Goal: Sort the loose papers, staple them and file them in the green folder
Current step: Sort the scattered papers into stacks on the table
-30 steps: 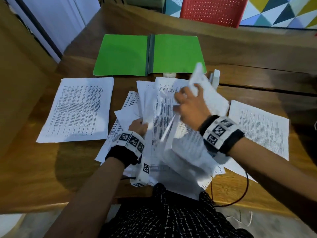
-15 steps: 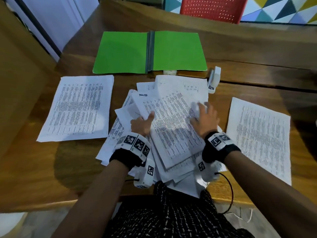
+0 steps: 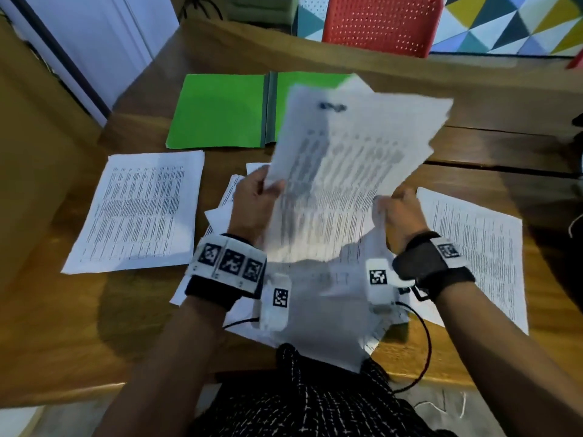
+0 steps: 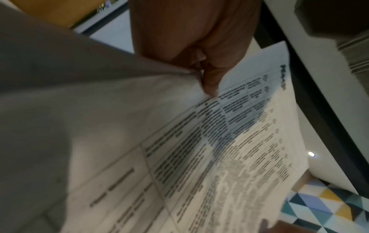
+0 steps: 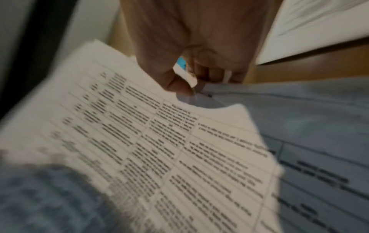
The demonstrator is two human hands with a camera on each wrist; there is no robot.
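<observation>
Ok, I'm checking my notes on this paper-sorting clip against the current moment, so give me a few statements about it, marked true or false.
1. Both hands hold a lifted bundle of papers. True: the left hand grips its left edge, the right hand its right edge.
2. The green folder is closed. False: it lies open on the table.
3. A separate printed sheet lies flat left of the hands. True.
4. The lifted bundle is already inside the folder. False: it is held in the air in front of it.
5. The chair behind the table is blue. False: it is red.
</observation>
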